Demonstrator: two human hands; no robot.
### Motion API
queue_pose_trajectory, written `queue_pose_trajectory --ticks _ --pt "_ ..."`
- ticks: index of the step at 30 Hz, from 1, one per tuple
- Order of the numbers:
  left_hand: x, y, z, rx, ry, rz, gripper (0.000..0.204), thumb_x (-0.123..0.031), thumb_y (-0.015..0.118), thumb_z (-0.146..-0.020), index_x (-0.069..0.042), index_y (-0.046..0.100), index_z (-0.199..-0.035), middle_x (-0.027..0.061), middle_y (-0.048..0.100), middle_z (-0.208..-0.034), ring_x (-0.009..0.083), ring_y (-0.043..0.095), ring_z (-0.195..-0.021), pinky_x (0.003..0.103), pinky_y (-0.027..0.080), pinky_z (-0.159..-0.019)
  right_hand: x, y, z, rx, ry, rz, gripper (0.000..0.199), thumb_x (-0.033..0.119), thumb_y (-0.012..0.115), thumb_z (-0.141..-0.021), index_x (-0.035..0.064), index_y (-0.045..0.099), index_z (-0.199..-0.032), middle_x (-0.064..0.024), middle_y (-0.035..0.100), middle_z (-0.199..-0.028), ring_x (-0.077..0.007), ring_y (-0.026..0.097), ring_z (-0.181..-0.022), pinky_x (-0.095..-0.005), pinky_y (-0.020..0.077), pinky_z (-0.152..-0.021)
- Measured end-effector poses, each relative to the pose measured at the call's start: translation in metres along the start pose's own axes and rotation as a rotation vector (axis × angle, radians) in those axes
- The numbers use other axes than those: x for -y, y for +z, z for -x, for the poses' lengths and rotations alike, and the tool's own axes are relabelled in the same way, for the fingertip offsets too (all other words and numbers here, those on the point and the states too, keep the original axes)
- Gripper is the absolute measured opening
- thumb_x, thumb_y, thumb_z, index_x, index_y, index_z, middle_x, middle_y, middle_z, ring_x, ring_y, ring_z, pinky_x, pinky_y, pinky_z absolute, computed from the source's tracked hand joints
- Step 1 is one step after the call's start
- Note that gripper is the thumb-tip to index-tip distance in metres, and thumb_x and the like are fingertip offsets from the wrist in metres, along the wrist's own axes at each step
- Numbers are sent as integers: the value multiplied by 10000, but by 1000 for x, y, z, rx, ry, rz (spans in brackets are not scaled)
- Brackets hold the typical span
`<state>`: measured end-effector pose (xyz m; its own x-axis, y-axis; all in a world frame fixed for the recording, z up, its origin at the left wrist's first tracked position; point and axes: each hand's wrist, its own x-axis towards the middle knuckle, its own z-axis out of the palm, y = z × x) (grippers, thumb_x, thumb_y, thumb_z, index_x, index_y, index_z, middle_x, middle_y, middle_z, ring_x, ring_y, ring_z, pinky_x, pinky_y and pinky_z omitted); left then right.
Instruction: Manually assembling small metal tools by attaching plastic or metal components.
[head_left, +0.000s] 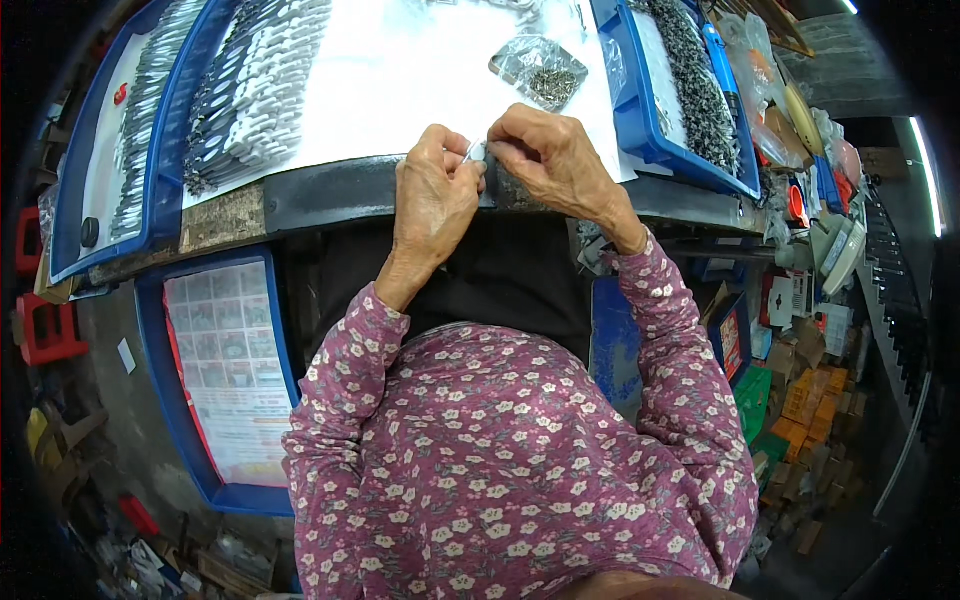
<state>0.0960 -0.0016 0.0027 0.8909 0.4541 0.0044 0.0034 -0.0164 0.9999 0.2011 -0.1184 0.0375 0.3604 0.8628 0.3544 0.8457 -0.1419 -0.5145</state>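
At the table's near edge, my left hand (437,195) is closed in a pinch on a small white-and-silver piece (477,152). Its exact kind is too small to tell. Just to the right, my right hand (562,160) has its thumb and forefinger pressed together beside that piece. Whatever its fingertips hold, if anything, is hidden. Beyond my right hand lies a small metal dish (515,65) lined with clear plastic, with a heap of tiny metal parts (553,86) in it.
White paper (400,80) covers the table. Rows of white-and-metal pieces (270,90) lie at left, next to a blue tray (165,190) of slim metal pieces. Another blue tray (640,130) at right holds many dark small parts (695,90). Below the table's left side is a blue bin (150,330).
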Motion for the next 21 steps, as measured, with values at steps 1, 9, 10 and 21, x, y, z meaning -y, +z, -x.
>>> queue_pose_trajectory --ticks 1,9,10,21 --pt "0 1 0 1 8 -10 63 -5 519 -742 33 482 -776 99 581 -578 119 554 -515 262 436 -477 -1 0 0 2 -11 8 78 65 578 -793 -11 565 -779 -56 548 -653 -134 509 -537 -263 410 -489" --pt "1 2 0 1 31 -41 73 -3 521 -723 38 488 -773 110 576 -574 142 558 -507 283 440 -492 -9 -5 -2 77 -18 -19 86 81 577 -795 -4 579 -782 -55 561 -667 -136 516 -547 -265 416 -499" --pt "2 1 0 2 33 -41 74 -4 523 -720 38 489 -770 112 576 -574 145 557 -504 286 440 -494 -10 -6 -2 93 -24 -30 93 89 577 -796 -3 582 -784 -55 562 -665 -134 516 -550 -266 418 -504" --pt "5 5 1 -48 128 -139 88 -13 529 -714 43 488 -769 155 547 -552 239 558 -484 349 428 -490 -5 -3 2 71 126 -68 110 95 572 -781 -11 589 -753 -53 538 -589 -117 481 -502 -251 393 -469"
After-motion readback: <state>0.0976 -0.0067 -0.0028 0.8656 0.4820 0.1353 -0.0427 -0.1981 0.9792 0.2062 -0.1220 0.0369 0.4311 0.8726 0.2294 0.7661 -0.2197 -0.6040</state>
